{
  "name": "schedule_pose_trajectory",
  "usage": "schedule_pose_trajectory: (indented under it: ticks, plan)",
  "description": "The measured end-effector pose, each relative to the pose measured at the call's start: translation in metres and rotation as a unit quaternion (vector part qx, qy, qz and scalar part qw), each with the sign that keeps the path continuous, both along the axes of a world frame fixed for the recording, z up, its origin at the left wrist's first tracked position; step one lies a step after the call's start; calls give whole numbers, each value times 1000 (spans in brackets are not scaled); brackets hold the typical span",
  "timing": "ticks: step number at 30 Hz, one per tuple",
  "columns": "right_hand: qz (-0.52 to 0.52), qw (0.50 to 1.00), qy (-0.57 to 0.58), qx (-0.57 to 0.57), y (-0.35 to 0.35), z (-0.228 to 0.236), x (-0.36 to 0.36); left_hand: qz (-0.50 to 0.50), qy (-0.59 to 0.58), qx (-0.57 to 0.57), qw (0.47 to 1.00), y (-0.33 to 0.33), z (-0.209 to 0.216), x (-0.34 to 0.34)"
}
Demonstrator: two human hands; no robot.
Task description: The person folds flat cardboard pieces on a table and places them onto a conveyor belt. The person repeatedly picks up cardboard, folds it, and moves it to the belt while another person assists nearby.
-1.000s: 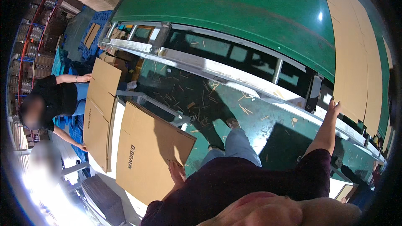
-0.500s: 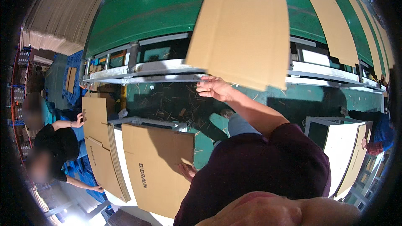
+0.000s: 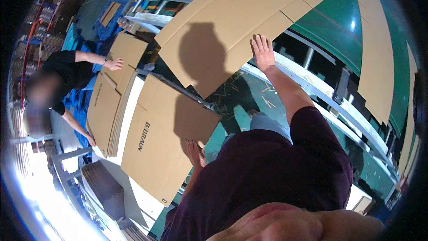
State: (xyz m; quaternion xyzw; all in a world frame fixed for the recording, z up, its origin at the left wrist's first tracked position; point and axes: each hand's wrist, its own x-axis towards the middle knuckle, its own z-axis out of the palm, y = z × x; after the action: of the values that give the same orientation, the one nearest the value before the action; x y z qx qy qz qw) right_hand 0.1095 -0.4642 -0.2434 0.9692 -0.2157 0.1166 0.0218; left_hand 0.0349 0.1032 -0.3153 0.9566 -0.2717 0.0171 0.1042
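A large plain cardboard sheet reaches slantwise from the green conveyor toward me, its near corner out over the gap. My right hand lies on its near edge, fingers stretched out and a little apart. To my left, a printed cardboard sheet rests on a white-topped table. My left hand is at that sheet's right edge, fingers bent over the border; the thumb side is partly hidden. Shadow covers part of both sheets.
A co-worker at the left has both hands on a stack of cardboard sheets. More cardboard lies on the green belt. The conveyor's white rail runs along the gap, and scraps litter the green floor.
My view has turned left. The large sheet has come off the belt toward the left table, and my right hand, formerly just below its edge, now lies on it. My left hand stays by the printed sheet.
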Motion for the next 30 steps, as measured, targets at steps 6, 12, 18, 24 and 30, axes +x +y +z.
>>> schedule_pose_trajectory:
  ticks: [6, 12, 18, 24, 30]
  plan:
    - [92, 989, -81, -83, -63, 39, 96, 12, 3, 59, 998, -18, 8, 1]
    - [129, 934, -318, 93, -49, 178, 83, 46, 42, 75, 995, -34, 26, -9]
    - [-43, 804, -474, 357, -77, 110, 68, 59, 48, 38, 996, -32, 22, -12]
    - [-278, 532, -363, 713, -125, -80, 156, 102, 27, -5, 994, -53, 39, -2]
    - [-99, 411, -256, 869, -77, 2, 222, 121, 70, -25, 990, -50, 49, -9]
